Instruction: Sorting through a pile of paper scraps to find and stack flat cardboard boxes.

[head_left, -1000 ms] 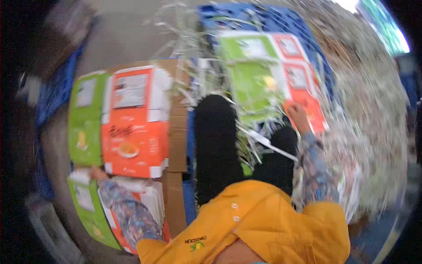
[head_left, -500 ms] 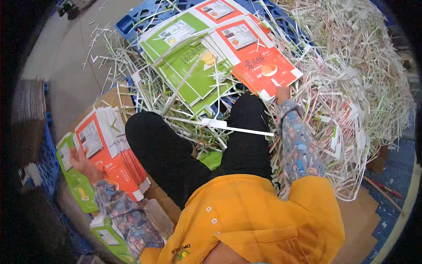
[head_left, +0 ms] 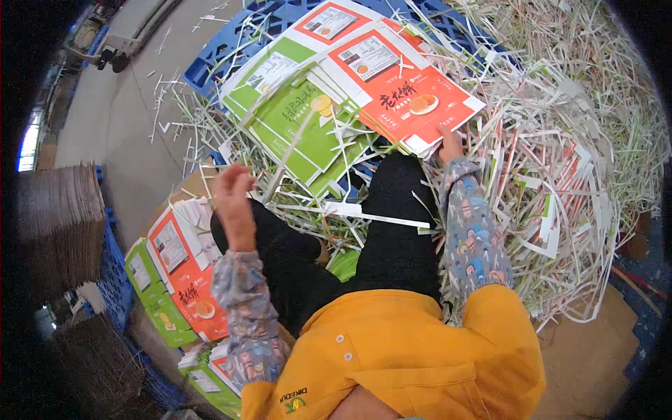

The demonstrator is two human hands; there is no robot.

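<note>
We sit on a grey concrete floor beside a blue pallet, deep in a heap of shredded paper strips. Our right hand grips the near edge of the orange flat carton sheet, far right. Our left hand hovers loosely open and empty above the stack of orange and green sheets, near left.

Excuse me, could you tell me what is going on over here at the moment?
A person in a yellow top sits among paper trimmings, sorting printed flat cartons. The right hand rests on the near edge of the orange and green sheets spread in front on a blue pallet. The left hand is raised, empty, above a stack of similar cartons at the person's left.
</note>
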